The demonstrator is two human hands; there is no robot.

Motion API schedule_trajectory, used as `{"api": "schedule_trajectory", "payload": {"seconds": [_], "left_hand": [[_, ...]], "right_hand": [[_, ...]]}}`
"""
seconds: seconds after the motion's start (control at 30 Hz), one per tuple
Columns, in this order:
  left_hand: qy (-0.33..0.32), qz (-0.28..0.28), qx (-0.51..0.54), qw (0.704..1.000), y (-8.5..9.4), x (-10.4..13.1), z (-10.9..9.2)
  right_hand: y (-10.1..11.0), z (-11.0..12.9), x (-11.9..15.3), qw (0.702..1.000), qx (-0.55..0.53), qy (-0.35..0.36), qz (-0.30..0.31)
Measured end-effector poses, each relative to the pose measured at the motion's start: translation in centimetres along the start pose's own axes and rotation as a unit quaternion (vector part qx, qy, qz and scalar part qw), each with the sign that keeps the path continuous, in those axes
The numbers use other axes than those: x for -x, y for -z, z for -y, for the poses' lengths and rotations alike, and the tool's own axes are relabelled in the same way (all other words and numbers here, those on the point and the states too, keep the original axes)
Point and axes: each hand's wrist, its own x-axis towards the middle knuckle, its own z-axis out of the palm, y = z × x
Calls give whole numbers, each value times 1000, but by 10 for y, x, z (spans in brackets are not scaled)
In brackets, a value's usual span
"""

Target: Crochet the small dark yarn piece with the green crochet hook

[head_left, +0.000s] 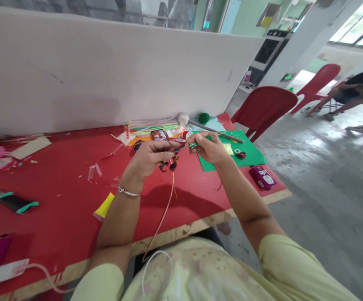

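Observation:
Both of my hands are raised over the red table, close together. My left hand (148, 158) pinches a small dark piece with orange and purple bits (172, 164), partly hidden by the fingers. From below this piece a pale pink cord (168, 205) runs down past the table edge towards my lap. Closed fingers of my right hand (211, 149) grip a thin tool with a green handle (194, 145). Its slim shaft points left at the dark piece; whether the tip touches it I cannot tell. A phone (159, 134) lies behind my left fingers.
A green sheet (253, 156) lies at the right, near a purple box (262, 177). A white panel (106, 75) stands along the table's back. A black and teal cutter (16, 203) and yellow packet (105, 205) lie left. A red chair (265, 106) stands beyond the right end.

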Motion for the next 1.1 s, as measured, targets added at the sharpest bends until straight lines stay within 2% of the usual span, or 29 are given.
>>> {"api": "schedule_trajectory", "payload": {"seconds": [0.13,0.27,0.37,0.47,0.53,0.63,0.7,0.8,0.9,0.97,1.03,1.1], "left_hand": [[-16,-7,-39,999,-4,-1,2],[-49,-43,-88,994,-7,-4,8],[-83,-106,-83,987,-14,-8,13],[-64,-143,21,987,-22,-10,16],[-15,-114,82,990,-25,-9,15],[32,-57,107,992,-20,-6,11],[33,-42,93,994,-13,-4,9],[27,-43,38,998,-4,-5,6],[1,-44,-59,997,-1,-7,7],[-34,-41,-131,990,-2,-8,10],[-53,-32,-191,980,-6,-8,12],[-46,-18,-224,973,-8,-7,14]], "right_hand": [[13,25,2,983,160,57,74],[5,38,9,945,277,152,88],[-5,29,19,901,359,232,77],[-11,2,31,845,444,292,55],[-11,-18,36,826,471,307,28],[-7,-32,35,806,471,358,33],[-5,-28,30,800,454,389,56],[-2,-8,23,784,438,427,108],[-1,14,22,767,457,421,161],[0,26,24,768,473,390,185],[1,36,27,780,482,344,203],[1,45,29,806,473,285,213]]}}
